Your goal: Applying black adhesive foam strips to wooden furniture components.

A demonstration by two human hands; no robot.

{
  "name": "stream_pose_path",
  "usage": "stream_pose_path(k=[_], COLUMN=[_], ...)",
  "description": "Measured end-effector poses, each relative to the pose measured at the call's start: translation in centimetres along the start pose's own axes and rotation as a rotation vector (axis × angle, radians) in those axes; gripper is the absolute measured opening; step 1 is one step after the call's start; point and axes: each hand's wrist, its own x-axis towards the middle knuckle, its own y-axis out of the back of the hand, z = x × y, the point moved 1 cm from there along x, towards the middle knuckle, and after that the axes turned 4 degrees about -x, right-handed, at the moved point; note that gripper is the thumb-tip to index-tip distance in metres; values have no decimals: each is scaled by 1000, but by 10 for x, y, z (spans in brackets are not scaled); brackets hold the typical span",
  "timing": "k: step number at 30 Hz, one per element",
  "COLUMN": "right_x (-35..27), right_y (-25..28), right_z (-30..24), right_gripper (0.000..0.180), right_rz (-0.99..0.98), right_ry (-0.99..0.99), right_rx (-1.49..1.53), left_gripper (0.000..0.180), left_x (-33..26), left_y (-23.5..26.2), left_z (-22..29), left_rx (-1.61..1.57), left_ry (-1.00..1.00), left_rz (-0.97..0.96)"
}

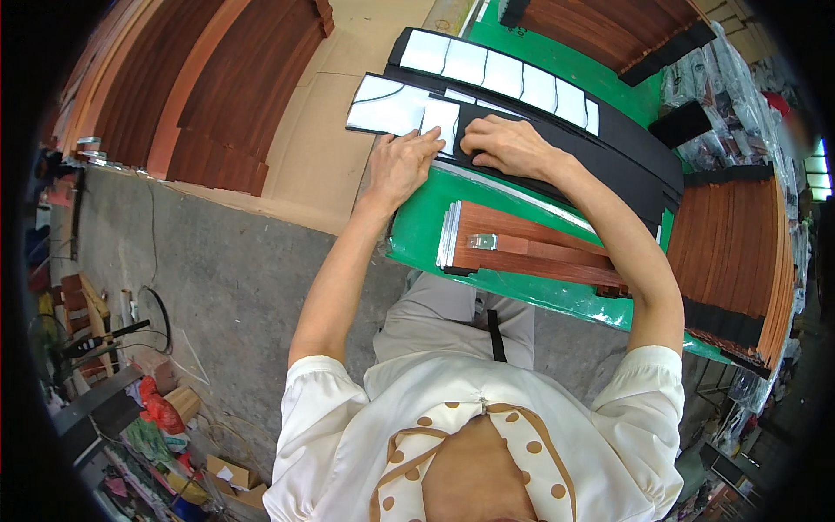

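My left hand [404,165] lies with its fingers stretched onto the lower edge of a small white sheet [442,120]. That sheet rests across the left end of a long black flat strip [565,158]. Just right of it, my right hand [508,146] has its fingers bent together and pressed down on the black strip; whatever is under the fingertips is hidden. A larger white sheet with a dark curved line [383,103] sits behind my left hand. Farther back, another black strip bears a row of white panels [504,74] split by dark wavy lines.
Nearer me on the green tabletop [409,228] lie reddish-brown wood-look pieces [522,239] with a metal clip. Stacks of brown slats stand at the right [726,248], back right [609,35] and left [235,96]. A black phone-like slab [680,126] leans by plastic-wrapped goods [726,87].
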Motion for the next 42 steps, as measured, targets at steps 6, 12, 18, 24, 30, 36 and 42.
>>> stream_pose_path(k=[6,12,18,24,30,36,42], right_x=[-2,-6,-14,2,4,-19,-71], right_y=[2,0,-2,8,10,12,43], right_z=[-9,-6,-3,-12,-7,4,5], right_gripper=[37,41,38,26,17,16,14], right_rz=[14,-4,130,-37,17,109,295], right_ry=[-6,32,123,1,-4,-95,-376], right_rx=[-63,-94,-29,-27,203,493,576], left_gripper=[18,19,18,18,17,17,19], left_x=[-2,-2,-1,-1,-1,-2,-2], left_y=[-2,-2,-2,-4,-6,-5,-7], left_z=[-4,-2,-1,-2,-4,-4,-2], left_rx=[-7,28,8,22,15,31,1], left_ry=[-44,-39,-38,-47,-50,-68,-84], left_rz=[87,46,44,51,59,85,74])
